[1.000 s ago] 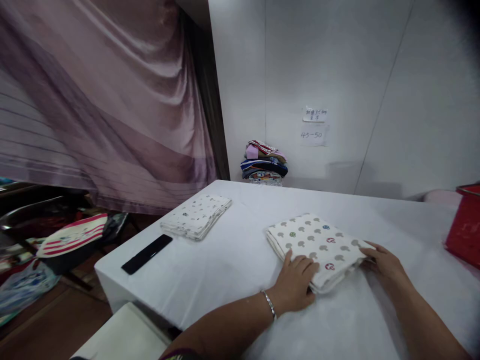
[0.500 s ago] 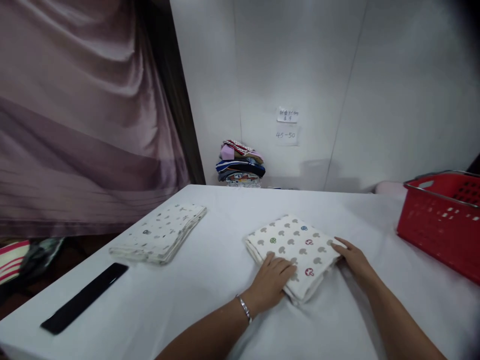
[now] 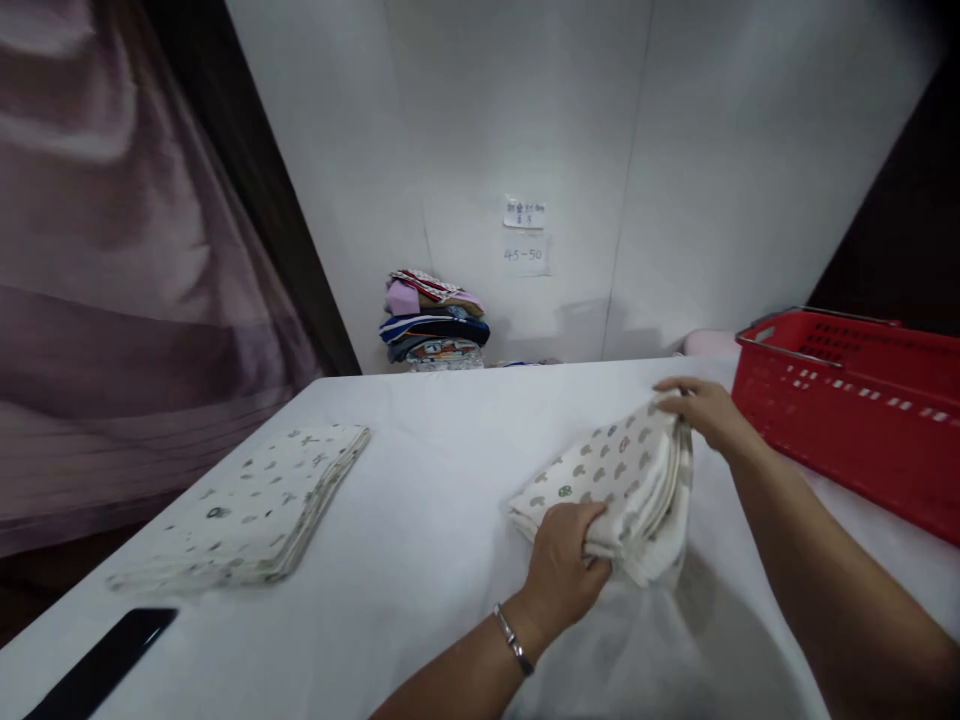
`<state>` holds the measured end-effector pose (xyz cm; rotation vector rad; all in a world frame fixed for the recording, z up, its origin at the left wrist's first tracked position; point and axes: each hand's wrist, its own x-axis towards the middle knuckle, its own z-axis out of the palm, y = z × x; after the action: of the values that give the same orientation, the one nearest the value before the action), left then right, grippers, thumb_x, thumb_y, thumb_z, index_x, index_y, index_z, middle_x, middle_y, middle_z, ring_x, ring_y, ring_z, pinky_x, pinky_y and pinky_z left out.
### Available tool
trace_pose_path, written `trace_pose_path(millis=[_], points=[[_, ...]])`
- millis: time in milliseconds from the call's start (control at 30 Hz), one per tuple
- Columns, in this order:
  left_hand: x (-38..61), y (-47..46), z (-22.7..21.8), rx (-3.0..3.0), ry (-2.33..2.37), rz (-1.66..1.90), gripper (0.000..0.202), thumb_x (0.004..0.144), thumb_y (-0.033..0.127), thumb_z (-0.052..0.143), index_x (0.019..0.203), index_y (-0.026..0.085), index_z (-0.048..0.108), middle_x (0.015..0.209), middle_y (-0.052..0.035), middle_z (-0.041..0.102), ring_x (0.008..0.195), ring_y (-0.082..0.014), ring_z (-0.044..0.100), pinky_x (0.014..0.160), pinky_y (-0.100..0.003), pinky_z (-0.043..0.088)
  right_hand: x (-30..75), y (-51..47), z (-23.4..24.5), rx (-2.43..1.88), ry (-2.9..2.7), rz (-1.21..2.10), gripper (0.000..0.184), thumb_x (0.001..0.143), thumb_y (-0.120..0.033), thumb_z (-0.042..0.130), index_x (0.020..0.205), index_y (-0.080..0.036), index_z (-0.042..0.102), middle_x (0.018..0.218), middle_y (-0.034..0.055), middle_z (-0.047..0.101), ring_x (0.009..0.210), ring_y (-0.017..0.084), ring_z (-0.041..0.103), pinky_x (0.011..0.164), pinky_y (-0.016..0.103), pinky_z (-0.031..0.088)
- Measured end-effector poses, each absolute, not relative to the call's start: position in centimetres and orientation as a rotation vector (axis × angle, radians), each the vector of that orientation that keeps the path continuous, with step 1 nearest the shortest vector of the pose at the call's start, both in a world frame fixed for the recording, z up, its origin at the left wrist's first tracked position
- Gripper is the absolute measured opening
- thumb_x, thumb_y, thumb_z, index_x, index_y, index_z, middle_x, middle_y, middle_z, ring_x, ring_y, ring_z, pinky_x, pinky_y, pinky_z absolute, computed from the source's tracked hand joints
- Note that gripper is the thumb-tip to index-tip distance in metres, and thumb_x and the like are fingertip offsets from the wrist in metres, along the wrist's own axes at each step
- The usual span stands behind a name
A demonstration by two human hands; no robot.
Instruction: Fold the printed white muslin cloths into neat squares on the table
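Observation:
A folded white cloth printed with grey mushrooms and a few coloured ones is tilted up off the table, its layered edge showing on the right. My left hand, with a silver bracelet at the wrist, grips its near edge, the thumb underneath. At the raised far-right corner, my right hand pinches the layers between thumb and fingers. Another folded white cloth with small scattered prints lies flat at the table's left.
On the white table, a flat black object lies near the left front edge. A red basket with a metal handle stands at the right. Stacked folded fabrics rise behind the table, near paper notes on the wall.
My right hand has lifted the mushroom cloth's right side, so it tilts up from lying flat. My left hand now grips the near edge. The view has turned right.

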<state>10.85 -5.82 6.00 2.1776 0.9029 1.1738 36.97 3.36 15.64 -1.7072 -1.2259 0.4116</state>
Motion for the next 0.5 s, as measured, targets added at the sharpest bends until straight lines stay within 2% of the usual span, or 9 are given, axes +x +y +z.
trace_pose_path(millis=[133,233,333,433,500], points=[[12.2,-6.8,8.9,1.398,0.828,1.285,0.041,0.076,0.018,0.058,0.116,0.020,0.055,0.110,-0.0064,0.065,0.105,-0.0200,0.057,0.094,-0.034,0.044,33.5,7.1,23.9,-1.824,-1.773,0.187,0.023,0.060,-0.019,0.057,0.078,-0.015,0.072,0.066,0.0012,0.063,0.065,0.015,0.056,0.056,0.022,0.039],[11.2,-6.3,9.9,0.907,0.727,1.317,0.045,0.075,0.024,0.065,0.118,0.017,0.055,0.107,-0.0076,0.067,0.105,-0.0217,0.059,0.094,-0.034,0.044,28.6,10.7,27.2,-1.946,-2.037,0.139,0.016,0.061,-0.017,0.061,0.073,-0.014,0.071,0.075,0.0059,0.067,0.078,0.019,0.060,0.066,0.023,0.043],[8.4,-5.0,8.7,0.514,0.718,1.291,0.044,0.073,0.021,0.066,0.116,0.013,0.057,0.105,-0.0101,0.068,0.099,-0.0233,0.063,0.089,-0.034,0.048,23.0,13.4,26.1,-1.893,-2.157,0.354,0.021,0.065,-0.021,0.068,0.084,-0.012,0.071,0.091,0.0117,0.068,0.089,0.023,0.060,0.072,0.025,0.046],[4.8,-3.9,6.3,0.213,0.836,1.276,0.035,0.076,0.015,0.060,0.111,0.011,0.060,0.098,-0.0100,0.070,0.089,-0.0208,0.066,0.084,-0.033,0.051,19.2,14.6,21.7,-1.703,-2.215,0.690,0.040,0.075,-0.036,0.066,0.110,-0.017,0.064,0.099,0.0089,0.068,0.079,0.017,0.063,0.065,0.022,0.050],[2.7,-3.6,5.0,0.116,0.895,1.267,0.031,0.079,0.015,0.057,0.109,0.012,0.060,0.094,-0.0085,0.070,0.085,-0.0186,0.067,0.083,-0.031,0.053,18.4,14.7,18.2,-1.583,-2.073,1.017,0.053,0.076,-0.040,0.067,0.122,-0.017,0.057,0.104,0.0104,0.067,0.076,0.015,0.063,0.062,0.022,0.052]])
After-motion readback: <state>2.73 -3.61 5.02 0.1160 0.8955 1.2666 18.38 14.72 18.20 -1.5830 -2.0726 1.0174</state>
